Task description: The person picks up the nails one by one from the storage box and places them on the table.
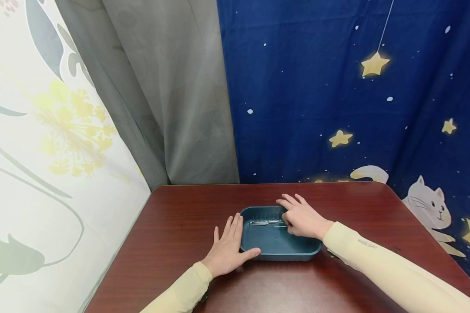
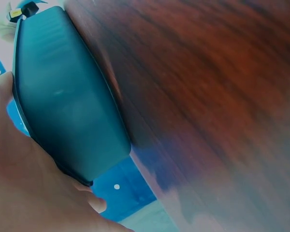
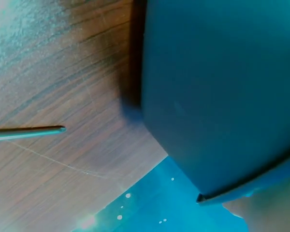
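A dark blue-green plastic tray (image 1: 282, 250) stands on the table. My left hand (image 1: 227, 252) lies along its left side with fingers extended, the thumb over the front rim; the left wrist view shows this hand (image 2: 34, 179) against the tray wall (image 2: 63, 96). Several thin silvery metal rods (image 1: 259, 223) lie in the tray towards the back. My right hand (image 1: 303, 219) reaches over the right side, index finger bent down into the tray, other fingers spread above the back rim. A thin rod (image 1: 280, 226) ends at its fingertips; whether they pinch it is unclear.
The tray rests on a reddish-brown wood-grain table (image 1: 180, 226). In the right wrist view a slim metal rod (image 3: 29, 133) lies on the table beside the tray. Behind the table hang a grey curtain (image 1: 192, 108) and a blue star-patterned curtain (image 1: 290, 87).
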Motion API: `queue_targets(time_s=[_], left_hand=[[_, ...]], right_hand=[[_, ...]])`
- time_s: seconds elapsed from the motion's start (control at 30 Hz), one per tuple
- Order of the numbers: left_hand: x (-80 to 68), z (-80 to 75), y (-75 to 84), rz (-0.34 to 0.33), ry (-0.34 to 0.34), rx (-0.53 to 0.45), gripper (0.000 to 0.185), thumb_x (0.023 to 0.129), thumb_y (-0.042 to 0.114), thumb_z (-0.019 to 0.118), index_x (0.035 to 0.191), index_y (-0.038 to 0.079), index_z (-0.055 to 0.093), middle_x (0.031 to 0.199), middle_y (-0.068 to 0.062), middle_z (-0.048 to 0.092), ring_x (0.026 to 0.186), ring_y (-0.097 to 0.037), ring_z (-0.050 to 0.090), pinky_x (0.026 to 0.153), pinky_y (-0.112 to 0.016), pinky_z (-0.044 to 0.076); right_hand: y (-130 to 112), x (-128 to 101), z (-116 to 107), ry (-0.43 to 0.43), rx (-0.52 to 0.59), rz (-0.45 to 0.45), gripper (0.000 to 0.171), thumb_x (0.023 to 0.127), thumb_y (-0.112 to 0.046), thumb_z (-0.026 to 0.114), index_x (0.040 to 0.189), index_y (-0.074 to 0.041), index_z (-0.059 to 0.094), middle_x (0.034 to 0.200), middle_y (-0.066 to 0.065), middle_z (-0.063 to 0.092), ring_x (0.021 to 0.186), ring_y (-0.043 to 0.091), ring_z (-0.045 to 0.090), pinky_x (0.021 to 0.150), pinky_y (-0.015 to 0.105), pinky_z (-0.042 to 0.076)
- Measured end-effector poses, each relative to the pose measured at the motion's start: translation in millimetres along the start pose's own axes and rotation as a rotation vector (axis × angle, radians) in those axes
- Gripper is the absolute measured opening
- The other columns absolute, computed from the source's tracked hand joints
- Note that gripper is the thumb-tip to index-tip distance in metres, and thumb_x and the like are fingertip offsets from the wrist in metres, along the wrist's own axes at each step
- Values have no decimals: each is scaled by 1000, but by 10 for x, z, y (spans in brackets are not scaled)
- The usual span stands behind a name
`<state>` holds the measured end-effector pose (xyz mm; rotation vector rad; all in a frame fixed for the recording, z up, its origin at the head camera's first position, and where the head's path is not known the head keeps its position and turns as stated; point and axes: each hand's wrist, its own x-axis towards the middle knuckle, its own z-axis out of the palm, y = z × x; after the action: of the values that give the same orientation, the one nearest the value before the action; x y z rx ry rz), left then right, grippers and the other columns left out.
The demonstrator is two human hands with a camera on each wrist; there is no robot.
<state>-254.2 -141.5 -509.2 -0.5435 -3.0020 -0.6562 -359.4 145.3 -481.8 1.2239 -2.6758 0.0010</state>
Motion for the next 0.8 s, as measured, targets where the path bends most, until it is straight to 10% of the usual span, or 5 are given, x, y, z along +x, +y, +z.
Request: queue_targets(time_s=[0.8], left_hand=[[-1,12,-5,4,10,17,110,89,78,49,162,7,9,169,-6,3,154,-31,3,110,-73,4]], right_hand=[[9,-131,-215,72,2,44,28,75,-21,83,64,-33,61,149,14,48,145,41,30,111,69,19]])
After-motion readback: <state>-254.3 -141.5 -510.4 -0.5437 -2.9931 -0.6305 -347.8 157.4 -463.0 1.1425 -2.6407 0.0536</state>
